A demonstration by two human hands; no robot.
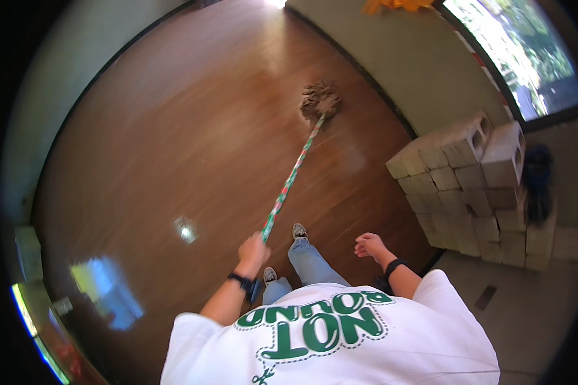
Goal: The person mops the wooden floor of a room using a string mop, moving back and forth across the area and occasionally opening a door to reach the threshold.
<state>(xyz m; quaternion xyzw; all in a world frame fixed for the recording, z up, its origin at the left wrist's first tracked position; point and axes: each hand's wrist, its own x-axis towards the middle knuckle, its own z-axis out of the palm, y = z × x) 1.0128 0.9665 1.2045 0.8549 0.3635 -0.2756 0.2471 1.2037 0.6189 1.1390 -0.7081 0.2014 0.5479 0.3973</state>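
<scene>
My left hand (254, 251) is closed around the upper end of a mop's handle (289, 181), which has a green, red and white pattern. The handle slants away from me to the brown string mop head (320, 101), which rests on the brown wood-look floor (173, 144). Nothing is in my right hand (370, 245); it hangs in the air to the right of my legs, its fingers loosely curled and partly apart. A dark band circles each wrist.
Hollow concrete blocks (462, 192) are stacked on the right beside the floor's dark edge. Behind them is a bright window (525, 62) in the wall. A dark blue object (538, 183) sits against the stack. Walls bound the floor left and right. My shoes (299, 232) stand on the floor.
</scene>
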